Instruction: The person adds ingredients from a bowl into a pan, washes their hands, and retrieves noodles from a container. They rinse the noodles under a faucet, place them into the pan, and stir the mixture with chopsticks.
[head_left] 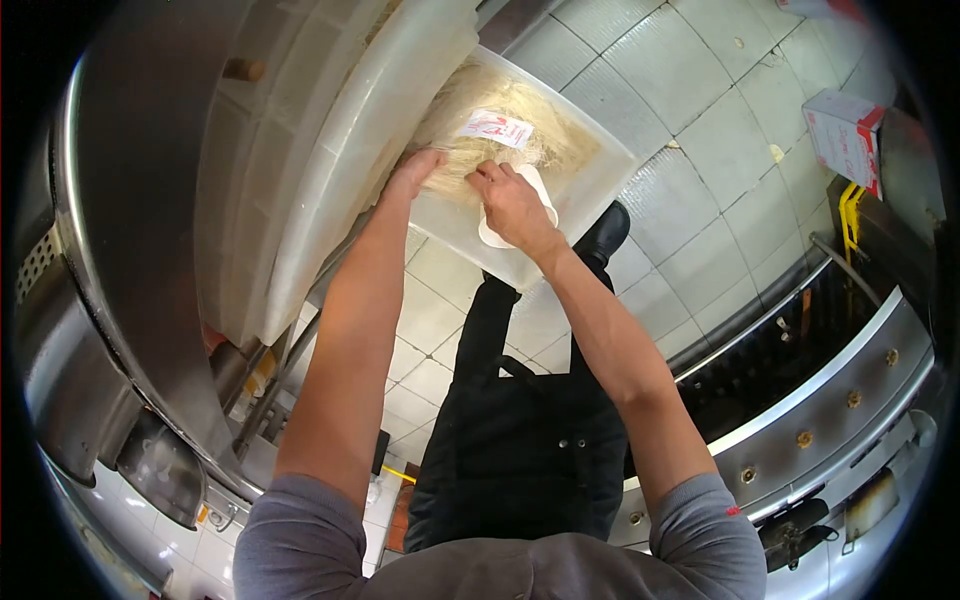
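Pale, thin dried strands that look like noodles (565, 125) lie under clear, shiny plastic in a white bin (612, 165). A white label with red print (497, 128) rests on top of them. At the bin's left side, my left hand (418, 172) is closed, its fingertips at the strands and plastic. My right hand (512, 207) reaches in from the near side, fingers curled and pinched just below the label. Under that hand a white, rounded, dish-like thing (538, 186) shows on both sides. What either hand's fingertips pinch is hidden.
Large translucent plastic tubs (330, 170) stand close on the left, beside a steel surface (140, 200). A cooking range with knobs (805, 440) runs along the right. A white and red carton (842, 140) stands at upper right. Pale tiles (690, 90) cover the floor.
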